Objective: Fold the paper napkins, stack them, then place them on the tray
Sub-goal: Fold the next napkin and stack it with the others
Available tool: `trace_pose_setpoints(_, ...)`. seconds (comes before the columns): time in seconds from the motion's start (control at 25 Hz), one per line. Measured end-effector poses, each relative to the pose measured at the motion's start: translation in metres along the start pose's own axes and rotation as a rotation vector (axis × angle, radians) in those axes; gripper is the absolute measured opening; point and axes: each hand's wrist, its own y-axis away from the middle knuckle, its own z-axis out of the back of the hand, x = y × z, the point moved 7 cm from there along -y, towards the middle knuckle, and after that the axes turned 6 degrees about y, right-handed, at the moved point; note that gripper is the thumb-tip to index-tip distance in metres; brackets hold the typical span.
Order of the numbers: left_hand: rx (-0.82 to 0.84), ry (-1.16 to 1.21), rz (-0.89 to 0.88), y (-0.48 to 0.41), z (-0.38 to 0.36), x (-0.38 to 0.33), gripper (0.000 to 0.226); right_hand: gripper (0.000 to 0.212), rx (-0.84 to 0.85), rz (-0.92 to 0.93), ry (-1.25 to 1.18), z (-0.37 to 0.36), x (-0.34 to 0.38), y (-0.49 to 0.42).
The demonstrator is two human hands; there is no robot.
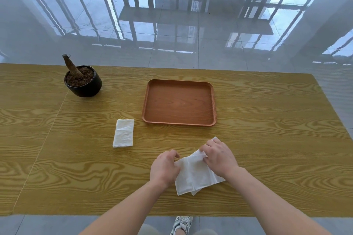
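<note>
A white paper napkin (194,174) lies partly folded on the wooden table near its front edge. My left hand (164,168) pinches its left edge. My right hand (219,156) grips its upper right part, and a corner of the napkin pokes out beyond the fingers. A second white napkin (123,133), folded into a narrow rectangle, rests flat to the left, apart from both hands. The brown wooden tray (179,122) sits behind the hands in the middle of the table with nothing in it.
A black pot (84,84) with soil and a bare stump stands at the back left of the table (267,139). Beyond the far edge is glossy tiled floor with black table bases. A shoe shows below the near edge.
</note>
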Motion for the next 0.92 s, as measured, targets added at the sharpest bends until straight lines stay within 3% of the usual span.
trace_pose_setpoints(0.2,0.034,-0.025,-0.044,-0.002,-0.003,-0.005,0.041,0.012,-0.050,-0.047,-0.046,0.012,-0.002,0.006)
trace_pose_setpoints(0.36,-0.012,-0.002,-0.145,-0.002,0.001,-0.014,0.013,0.005,-0.116,0.004,-0.135,0.022,0.001,0.016)
trace_pose_setpoints(0.44,-0.010,0.027,-0.153,-0.001,0.003,-0.013,0.010,0.006,-0.126,0.015,-0.171,0.022,-0.001,0.019)
trace_pose_setpoints(0.68,-0.003,0.111,-0.014,0.002,0.004,0.001,0.008,0.048,0.062,-0.057,-0.083,0.000,-0.007,0.016)
trace_pose_setpoints(0.8,0.015,0.083,0.028,0.003,-0.001,0.006,0.025,0.035,0.060,-0.046,0.024,-0.003,-0.007,0.013)
trace_pose_setpoints(0.92,0.035,0.035,0.039,0.004,-0.003,0.005,0.026,0.023,0.091,-0.063,0.035,-0.001,-0.009,0.009)
